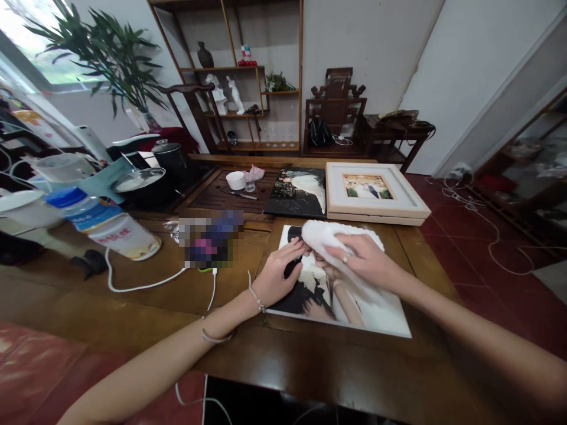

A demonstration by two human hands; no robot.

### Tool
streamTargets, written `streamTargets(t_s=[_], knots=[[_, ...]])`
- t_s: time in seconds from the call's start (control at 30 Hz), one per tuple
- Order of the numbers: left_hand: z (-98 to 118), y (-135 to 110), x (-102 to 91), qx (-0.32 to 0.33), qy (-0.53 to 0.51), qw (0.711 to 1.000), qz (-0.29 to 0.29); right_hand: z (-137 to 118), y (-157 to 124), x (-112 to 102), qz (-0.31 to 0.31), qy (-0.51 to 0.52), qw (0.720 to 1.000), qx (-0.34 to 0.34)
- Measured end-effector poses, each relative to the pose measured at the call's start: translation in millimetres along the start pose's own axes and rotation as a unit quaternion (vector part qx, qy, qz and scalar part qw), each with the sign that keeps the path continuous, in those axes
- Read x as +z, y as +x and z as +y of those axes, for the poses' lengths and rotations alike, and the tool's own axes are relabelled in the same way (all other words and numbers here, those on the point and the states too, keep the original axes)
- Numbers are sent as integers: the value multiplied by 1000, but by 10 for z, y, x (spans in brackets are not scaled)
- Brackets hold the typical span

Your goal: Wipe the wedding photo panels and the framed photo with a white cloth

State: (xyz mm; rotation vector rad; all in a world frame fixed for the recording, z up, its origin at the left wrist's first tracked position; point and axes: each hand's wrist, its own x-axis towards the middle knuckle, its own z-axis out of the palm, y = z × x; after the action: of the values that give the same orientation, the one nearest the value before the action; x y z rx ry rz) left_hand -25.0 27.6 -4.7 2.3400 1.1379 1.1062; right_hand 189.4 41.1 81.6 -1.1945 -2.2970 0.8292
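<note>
A large photo print of two people lies flat on the wooden table, close in front of me. My right hand is closed on a white cloth and holds it against the upper part of the print. Fingers stretched out, my left hand rests flat on the print's left side. A thin bracelet and a bangle circle my left wrist and forearm. The cloth and both hands hide parts of the picture.
Behind the print lie a dark photo panel and a framed picture. A white bottle with a blue cap stands left, near white cables. Further back are a white cup on a tea tray and a dark pot.
</note>
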Motion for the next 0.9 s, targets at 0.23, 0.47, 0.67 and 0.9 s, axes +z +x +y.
streamTargets(t_s=[0.23, 0.47, 0.67, 0.9], knots=[[48, 23, -52, -19, 6, 1000, 0, -41, 370, 157, -24, 26, 999, -26], [8, 6, -31, -29, 5, 1000, -2, 230, -71, -76, 9, -86, 996, -35], [-6, -9, -9, -28, 8, 1000, -8, 619, -609, -314, 50, -179, 983, 16], [10, -9, -6, -29, 13, 999, -16, 341, -1279, 164, 38, -274, 947, -164]])
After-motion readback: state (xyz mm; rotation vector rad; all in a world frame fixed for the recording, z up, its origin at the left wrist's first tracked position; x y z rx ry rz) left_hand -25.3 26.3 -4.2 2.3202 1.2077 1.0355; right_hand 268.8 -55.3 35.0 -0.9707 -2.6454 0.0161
